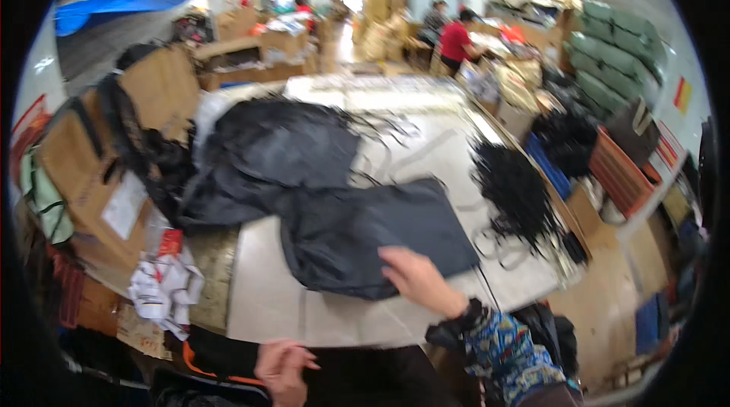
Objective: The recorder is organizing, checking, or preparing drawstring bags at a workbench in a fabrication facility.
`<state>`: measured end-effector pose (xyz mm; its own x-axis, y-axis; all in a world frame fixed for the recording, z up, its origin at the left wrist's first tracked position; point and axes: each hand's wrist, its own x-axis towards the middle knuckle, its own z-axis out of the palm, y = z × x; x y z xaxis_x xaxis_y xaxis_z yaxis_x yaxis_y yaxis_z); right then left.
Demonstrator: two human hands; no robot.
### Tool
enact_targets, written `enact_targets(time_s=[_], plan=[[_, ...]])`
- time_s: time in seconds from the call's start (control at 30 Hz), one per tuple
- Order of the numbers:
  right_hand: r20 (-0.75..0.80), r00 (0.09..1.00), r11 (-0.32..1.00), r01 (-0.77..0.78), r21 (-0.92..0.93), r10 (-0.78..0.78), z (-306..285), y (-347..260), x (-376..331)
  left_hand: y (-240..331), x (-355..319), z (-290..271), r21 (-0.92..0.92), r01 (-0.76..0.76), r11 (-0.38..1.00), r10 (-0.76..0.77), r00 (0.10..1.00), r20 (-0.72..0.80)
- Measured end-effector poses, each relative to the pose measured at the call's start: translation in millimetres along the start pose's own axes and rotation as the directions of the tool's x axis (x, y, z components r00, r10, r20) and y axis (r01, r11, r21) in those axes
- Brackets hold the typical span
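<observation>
A black fabric bag [380, 232] lies flattened on the pale table, its left part creased. Over its lower front edge is my right hand [418, 278], fingers stretched toward the left and nothing visibly gripped; blur hides whether they touch the cloth. My left hand [283, 373] hovers at the table's front edge, left of the bag, with loosely bent fingers and nothing visible in them. Behind the bag, a heap of similar black fabric [281, 141] spreads to the left, with thin black cords trailing from its far side.
A bundle of black cords [513, 194] lies on the table's right side. Cardboard boxes [114, 171] and white labels [167, 285] flank the left edge. A reddish crate [620, 171] and stacked green bundles [620, 49] stand at right. A person in red [456, 43] sits farther back.
</observation>
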<state>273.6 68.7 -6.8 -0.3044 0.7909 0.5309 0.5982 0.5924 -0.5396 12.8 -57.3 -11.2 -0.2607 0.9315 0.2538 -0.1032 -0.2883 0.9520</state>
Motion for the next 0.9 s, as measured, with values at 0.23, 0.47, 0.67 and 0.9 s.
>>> enact_targets(time_s=[0.23,0.47,0.67,0.9], plan=[[0.348,0.666,0.620,-0.744,0.249,0.659,-126,-28,-85,-22,4,-37,0.082,0.189,0.979,-0.168,0.964,-0.206],[-0.166,0.452,0.390,-0.869,-0.304,0.877,-89,13,-225,-19,2,2,-0.015,0.235,0.972,-0.235,0.972,0.017],[0.328,0.228,0.098,-0.924,0.370,0.917,-90,12,-204,-7,-6,25,-0.137,0.479,0.867,-0.478,0.878,0.040],[0.243,0.404,0.426,-0.904,-0.042,0.882,-113,-28,-190,-21,-15,79,-0.164,0.597,0.785,-0.469,0.746,0.473]])
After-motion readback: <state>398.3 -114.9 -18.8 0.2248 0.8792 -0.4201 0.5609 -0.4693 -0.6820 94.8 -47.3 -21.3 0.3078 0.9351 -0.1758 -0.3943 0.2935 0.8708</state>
